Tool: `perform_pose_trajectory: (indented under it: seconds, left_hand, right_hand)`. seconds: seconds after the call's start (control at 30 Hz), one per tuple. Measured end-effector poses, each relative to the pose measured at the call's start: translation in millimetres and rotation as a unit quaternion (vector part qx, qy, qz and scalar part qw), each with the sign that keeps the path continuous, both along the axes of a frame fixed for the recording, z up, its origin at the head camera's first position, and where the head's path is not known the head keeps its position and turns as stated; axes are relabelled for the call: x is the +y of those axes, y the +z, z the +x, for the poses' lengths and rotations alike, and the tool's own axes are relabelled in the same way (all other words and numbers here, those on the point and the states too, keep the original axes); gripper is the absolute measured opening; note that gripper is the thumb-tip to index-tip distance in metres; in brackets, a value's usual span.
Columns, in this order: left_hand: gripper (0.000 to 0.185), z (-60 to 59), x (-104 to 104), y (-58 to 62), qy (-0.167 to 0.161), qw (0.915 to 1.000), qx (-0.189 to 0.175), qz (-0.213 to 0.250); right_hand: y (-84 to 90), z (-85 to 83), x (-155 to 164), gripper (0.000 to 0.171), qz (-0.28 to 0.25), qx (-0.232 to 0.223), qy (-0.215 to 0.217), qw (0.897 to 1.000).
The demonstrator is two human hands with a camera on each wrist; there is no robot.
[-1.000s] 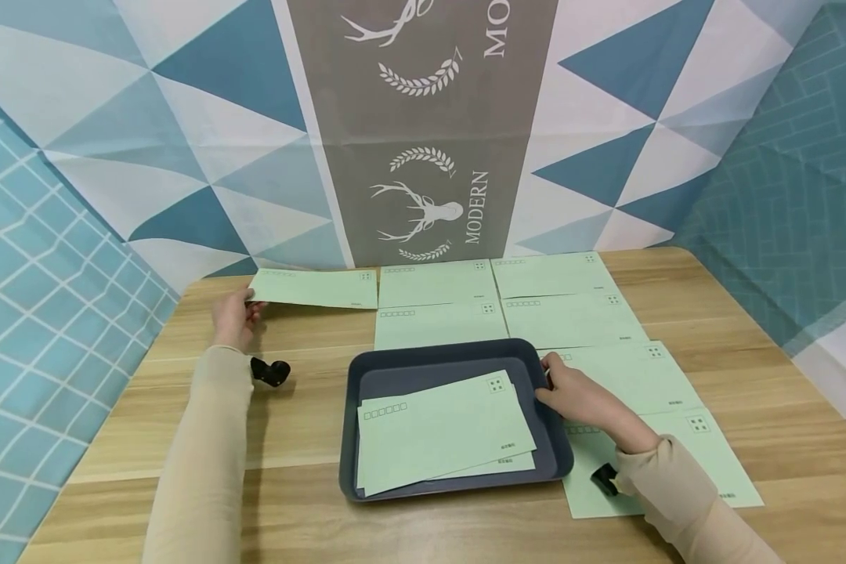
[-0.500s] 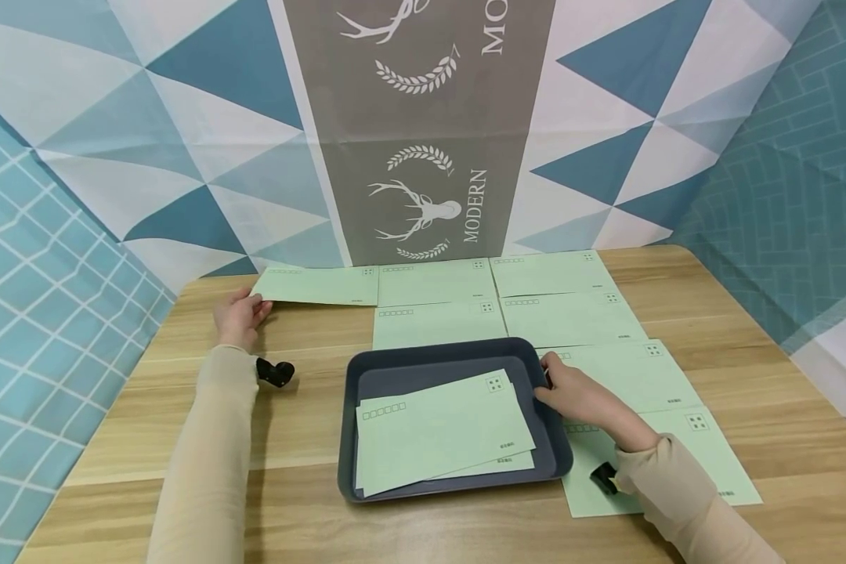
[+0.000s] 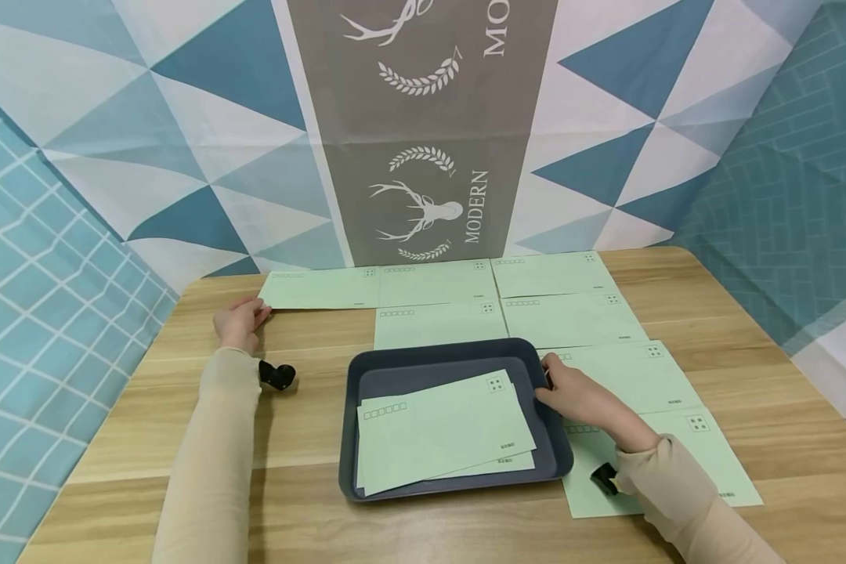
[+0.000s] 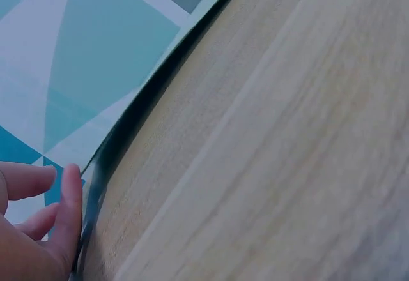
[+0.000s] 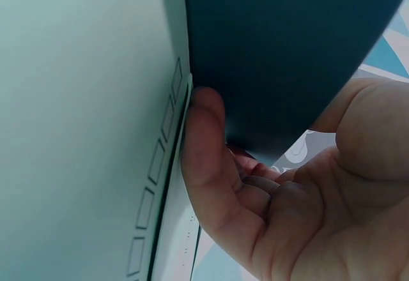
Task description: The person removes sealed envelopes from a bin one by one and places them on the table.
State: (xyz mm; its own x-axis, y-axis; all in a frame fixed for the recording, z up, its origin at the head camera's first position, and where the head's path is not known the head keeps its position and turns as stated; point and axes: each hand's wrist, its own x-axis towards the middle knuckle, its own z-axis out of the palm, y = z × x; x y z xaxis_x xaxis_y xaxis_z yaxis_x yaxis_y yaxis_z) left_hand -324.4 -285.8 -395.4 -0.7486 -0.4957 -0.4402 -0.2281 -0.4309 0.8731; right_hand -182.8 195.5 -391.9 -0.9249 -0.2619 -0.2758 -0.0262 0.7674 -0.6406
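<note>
The left hand point(image 3: 238, 323) touches the left end of a green envelope point(image 3: 320, 288) that lies flat on the wooden surface point(image 3: 310, 392), its fingers point(image 4: 67, 211) loose and a little spread. The right hand point(image 3: 583, 398) holds the right rim of the dark tray point(image 3: 423, 356), fingers curled around its edge. More green envelopes point(image 3: 440, 427) lie in the tray just left of those fingers.

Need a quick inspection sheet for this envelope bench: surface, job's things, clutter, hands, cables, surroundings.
Surface: wooden table, flat, light grain.
Job's things: dark tray holding overlapping green envelopes; far-left envelope lies flat in the back row; more envelopes laid out behind and right of the tray.
Clutter: nothing seen.
Hands: left hand touches the far-left envelope's end; right hand grips the tray's right rim.
Cables: nothing seen.
Surroundings: patterned backdrop with triangles and a deer print.
</note>
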Motion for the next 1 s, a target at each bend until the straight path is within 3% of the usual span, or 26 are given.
perform_pose_trajectory:
  seconds: [0.1,0.2,0.33,0.43,0.6,0.8,0.93,1.0]
  left_hand:
    - [0.053,3.2,-0.2,2.3,-0.023,0.9996,-0.003,-0.014]
    - [0.061,7.1,-2.0,4.7,-0.073,0.9967,-0.008,-0.034]
    - [0.072,13.2,-4.2,8.5,-0.163,0.9812,-0.034,-0.098]
    - [0.08,18.6,-3.5,12.7,-0.213,0.9629,-0.045,-0.16]
    - [0.084,30.7,10.8,25.4,-0.254,0.9358,0.004,-0.245]
    - [0.072,51.7,43.5,42.1,-0.306,0.8802,0.051,-0.359]
    - [0.058,69.5,63.2,55.2,-0.329,0.8586,0.098,-0.381]
    - [0.049,79.1,72.7,63.1,-0.342,0.8417,0.123,-0.4]
  right_hand:
    - [0.5,0.3,0.0,0.025,0.001,0.0,-0.002,1.0]
    - [0.6,0.2,0.0,0.024,-0.002,0.001,-0.001,1.0]
    - [0.2,0.2,0.0,0.023,-0.003,0.002,0.003,1.0]
    - [0.0,0.3,0.0,0.025,0.0,0.001,0.004,1.0]
    - [-0.1,-1.0,0.8,0.025,0.006,-0.002,0.009,1.0]
    - [0.6,-2.5,1.4,0.025,0.01,0.0,0.01,1.0]
    - [0.1,-1.8,1.1,0.026,0.009,-0.004,0.007,1.0]
    - [0.2,-0.5,0.7,0.027,0.01,-0.005,0.007,1.0]
